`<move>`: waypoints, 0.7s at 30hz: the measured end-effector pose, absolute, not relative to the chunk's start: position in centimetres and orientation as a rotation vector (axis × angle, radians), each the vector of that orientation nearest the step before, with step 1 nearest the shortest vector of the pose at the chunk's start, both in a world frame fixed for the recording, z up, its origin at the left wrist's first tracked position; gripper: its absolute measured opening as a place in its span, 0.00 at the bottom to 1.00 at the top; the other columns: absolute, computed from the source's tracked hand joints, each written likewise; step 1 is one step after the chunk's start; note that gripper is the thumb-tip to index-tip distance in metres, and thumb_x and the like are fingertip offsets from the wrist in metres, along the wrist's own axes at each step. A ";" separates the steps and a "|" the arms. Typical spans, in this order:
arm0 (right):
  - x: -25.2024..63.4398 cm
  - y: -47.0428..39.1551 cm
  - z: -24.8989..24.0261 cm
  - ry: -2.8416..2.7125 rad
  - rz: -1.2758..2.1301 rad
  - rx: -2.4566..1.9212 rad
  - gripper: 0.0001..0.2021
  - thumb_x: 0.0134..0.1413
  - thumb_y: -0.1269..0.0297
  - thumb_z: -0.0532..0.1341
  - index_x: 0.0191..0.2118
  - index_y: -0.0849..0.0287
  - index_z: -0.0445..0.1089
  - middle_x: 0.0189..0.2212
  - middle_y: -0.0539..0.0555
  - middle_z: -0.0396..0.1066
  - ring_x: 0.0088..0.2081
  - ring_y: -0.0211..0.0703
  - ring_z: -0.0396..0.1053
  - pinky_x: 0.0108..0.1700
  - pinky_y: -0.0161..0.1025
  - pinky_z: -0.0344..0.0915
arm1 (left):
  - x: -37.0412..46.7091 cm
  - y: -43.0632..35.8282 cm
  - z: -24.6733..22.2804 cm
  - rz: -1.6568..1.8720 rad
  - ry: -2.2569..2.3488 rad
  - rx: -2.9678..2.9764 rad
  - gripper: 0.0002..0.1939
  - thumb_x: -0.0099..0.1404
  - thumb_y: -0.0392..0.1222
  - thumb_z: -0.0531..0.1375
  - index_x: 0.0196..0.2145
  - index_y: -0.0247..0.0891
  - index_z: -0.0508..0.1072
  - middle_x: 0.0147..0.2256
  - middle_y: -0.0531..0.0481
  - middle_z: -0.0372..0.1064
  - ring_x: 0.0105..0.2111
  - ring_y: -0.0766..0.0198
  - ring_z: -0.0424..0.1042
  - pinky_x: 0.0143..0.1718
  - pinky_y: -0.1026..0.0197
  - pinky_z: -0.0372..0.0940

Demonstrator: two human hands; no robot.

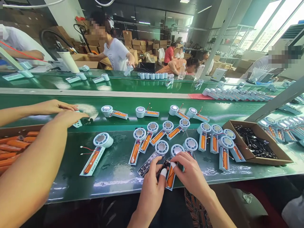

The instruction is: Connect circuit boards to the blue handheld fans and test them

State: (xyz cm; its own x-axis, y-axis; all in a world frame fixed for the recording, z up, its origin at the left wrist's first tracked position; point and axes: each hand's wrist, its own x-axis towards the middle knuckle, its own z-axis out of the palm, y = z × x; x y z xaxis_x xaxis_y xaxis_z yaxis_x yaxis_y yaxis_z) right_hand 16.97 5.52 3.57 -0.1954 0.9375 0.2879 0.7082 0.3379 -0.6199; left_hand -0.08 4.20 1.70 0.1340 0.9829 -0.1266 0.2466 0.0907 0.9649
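Observation:
Near the table's front edge, my left hand (153, 185) is closed on a small black circuit board (166, 164), its thumb wearing a white finger cot. My right hand (191, 169) meets it from the right in a pinch, a white cot on one finger; what the fingertips hold is hidden. Below the board lies an opened handheld fan (177, 150) with an orange battery (170, 179) in its handle. Left of it, another fan (161, 147) shows a populated circuit board (148, 164) along its handle. More opened fans (190, 144) surround my hands.
A cardboard box (280, 157) of black parts stands right; a box of orange batteries (11, 147) is far left. A co-worker's arms (54, 136) reach in from the left. Fans (140, 111) lie on the green conveyor belt (123, 104). A metal post (275, 101) slants across the right.

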 end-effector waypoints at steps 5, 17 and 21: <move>16.7 5.5 3.4 -2.060 0.317 -1.397 0.08 0.62 0.76 0.57 0.40 0.55 0.68 0.36 0.52 0.71 0.38 0.46 0.67 0.42 0.42 0.64 | -0.2 4.2 2.4 0.896 1.378 1.569 0.19 0.66 0.37 0.51 0.52 0.40 0.72 0.47 0.41 0.79 0.35 0.56 0.81 0.36 0.55 0.75; 16.5 5.3 3.2 -2.096 0.268 -1.379 0.07 0.65 0.74 0.56 0.40 0.56 0.68 0.36 0.53 0.71 0.37 0.47 0.68 0.39 0.41 0.64 | 0.0 4.2 1.5 1.097 1.317 1.966 0.20 0.67 0.31 0.50 0.51 0.34 0.76 0.48 0.41 0.80 0.48 0.55 0.80 0.49 0.55 0.75; 17.1 5.4 3.2 -2.042 0.468 -1.412 0.09 0.67 0.73 0.56 0.47 0.56 0.69 0.40 0.54 0.71 0.41 0.47 0.70 0.42 0.41 0.66 | -0.9 4.7 1.9 0.970 1.278 1.853 0.20 0.67 0.33 0.51 0.52 0.36 0.76 0.50 0.41 0.79 0.49 0.55 0.79 0.46 0.56 0.76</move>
